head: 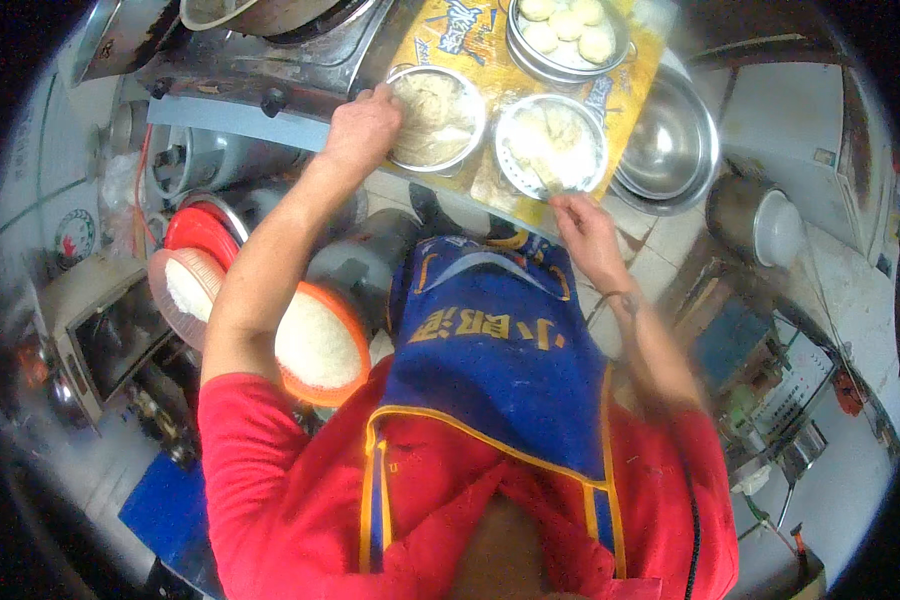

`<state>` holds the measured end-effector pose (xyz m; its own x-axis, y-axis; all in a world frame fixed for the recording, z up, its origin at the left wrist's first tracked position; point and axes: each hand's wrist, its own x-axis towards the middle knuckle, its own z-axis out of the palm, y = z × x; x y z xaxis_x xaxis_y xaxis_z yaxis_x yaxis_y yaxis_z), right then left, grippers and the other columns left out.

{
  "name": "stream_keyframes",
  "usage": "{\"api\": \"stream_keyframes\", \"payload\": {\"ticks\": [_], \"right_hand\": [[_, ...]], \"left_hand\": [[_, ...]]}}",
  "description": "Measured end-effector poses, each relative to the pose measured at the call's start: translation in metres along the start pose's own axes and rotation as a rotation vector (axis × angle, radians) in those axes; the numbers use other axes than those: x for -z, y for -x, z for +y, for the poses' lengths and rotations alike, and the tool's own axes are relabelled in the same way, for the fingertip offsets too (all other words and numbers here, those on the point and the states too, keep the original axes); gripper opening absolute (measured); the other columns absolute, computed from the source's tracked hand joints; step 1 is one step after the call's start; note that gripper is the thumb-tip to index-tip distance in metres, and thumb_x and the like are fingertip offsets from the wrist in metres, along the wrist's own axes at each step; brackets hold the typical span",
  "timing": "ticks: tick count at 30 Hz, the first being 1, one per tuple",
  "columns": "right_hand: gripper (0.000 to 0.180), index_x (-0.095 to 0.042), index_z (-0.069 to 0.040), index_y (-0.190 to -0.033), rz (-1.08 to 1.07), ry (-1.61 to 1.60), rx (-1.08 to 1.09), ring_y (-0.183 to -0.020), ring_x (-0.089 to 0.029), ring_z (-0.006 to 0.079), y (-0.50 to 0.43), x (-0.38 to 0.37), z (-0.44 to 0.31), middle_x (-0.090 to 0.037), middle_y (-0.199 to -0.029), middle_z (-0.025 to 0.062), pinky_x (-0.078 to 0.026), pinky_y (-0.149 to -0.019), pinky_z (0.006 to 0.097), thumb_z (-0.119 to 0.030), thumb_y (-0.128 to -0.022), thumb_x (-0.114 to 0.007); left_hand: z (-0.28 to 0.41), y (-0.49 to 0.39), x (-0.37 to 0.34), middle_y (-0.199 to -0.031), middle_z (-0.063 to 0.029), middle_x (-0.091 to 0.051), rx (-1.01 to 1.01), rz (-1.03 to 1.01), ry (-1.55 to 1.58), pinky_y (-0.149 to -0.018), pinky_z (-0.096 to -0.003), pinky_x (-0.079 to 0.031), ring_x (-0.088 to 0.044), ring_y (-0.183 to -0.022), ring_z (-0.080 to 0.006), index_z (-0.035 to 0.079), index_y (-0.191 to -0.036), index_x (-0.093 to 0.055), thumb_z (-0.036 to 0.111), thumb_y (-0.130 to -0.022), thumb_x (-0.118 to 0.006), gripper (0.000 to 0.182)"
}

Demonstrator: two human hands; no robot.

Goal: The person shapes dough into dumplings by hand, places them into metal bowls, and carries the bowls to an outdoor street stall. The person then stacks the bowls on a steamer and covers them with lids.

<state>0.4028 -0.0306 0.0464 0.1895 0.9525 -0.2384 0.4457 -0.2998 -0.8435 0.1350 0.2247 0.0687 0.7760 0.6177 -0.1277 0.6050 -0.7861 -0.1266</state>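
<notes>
My left hand (366, 124) curls at the left rim of a round metal pan (439, 120) holding a pale, dough-like mass; its fingertips are partly hidden. To the right, a white perforated steamer tray (514, 161) carries a whitish, floury mass (555, 135). My right hand (589, 229) pinches a thin, pale object (549, 182) at the tray's near rim. Glare blurs that object, so its exact kind is unclear. Farther back stands a stacked metal steamer (547, 71) with several round pale buns (566, 25) on top.
A yellow printed cover (487, 82) lies under the pans. Large metal basins (667, 142) stand at the right, a gas stove (270, 67) at the upper left. Below my left arm are an orange basket of white grains (319, 345) and a red basin (202, 232). A pot (742, 217) sits farther right.
</notes>
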Motion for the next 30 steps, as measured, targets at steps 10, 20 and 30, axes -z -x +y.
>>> {"api": "stream_keyframes", "payload": {"ticks": [10, 20, 30], "right_hand": [[0.026, -0.064, 0.001, -0.118, -0.075, -0.412, -0.201, -0.085, -0.068, 0.0200, -0.039, -0.028, -0.015, -0.068, -0.111, 0.0152, -0.054, -0.070, 0.0297, -0.011, -0.095, -0.063], [0.034, -0.056, 0.001, -0.131, 0.032, -0.561, -0.246, -0.082, -0.069, 0.0182, -0.086, -0.079, -0.023, -0.066, -0.110, 0.0141, -0.059, -0.067, 0.0304, -0.011, -0.099, -0.057], [0.025, -0.064, 0.001, -0.118, -0.022, -0.463, -0.314, -0.080, -0.069, 0.0137, -0.034, -0.044, -0.012, -0.070, -0.097, 0.0079, -0.054, -0.066, 0.0268, -0.017, -0.102, -0.056]], "left_hand": [[-0.004, -0.009, 0.008, -0.084, -0.0222, -0.069, 0.392, -0.160, 0.759, -0.073, -0.0428, -0.056, -0.071, -0.083, -0.0339, -0.002, -0.081, -0.067, 0.012, -0.079, -0.064, 0.015], [0.043, 0.002, -0.031, -0.088, -0.0198, -0.072, 0.510, 0.135, 0.810, -0.076, -0.0419, -0.055, -0.071, -0.085, -0.0341, 0.000, -0.100, -0.068, 0.017, -0.086, -0.067, 0.022], [0.071, -0.005, -0.052, -0.094, -0.0230, -0.071, 0.624, -0.012, 0.858, -0.081, -0.0435, -0.055, -0.070, -0.092, -0.0371, -0.002, -0.099, -0.066, 0.016, -0.081, -0.071, 0.026]]}}
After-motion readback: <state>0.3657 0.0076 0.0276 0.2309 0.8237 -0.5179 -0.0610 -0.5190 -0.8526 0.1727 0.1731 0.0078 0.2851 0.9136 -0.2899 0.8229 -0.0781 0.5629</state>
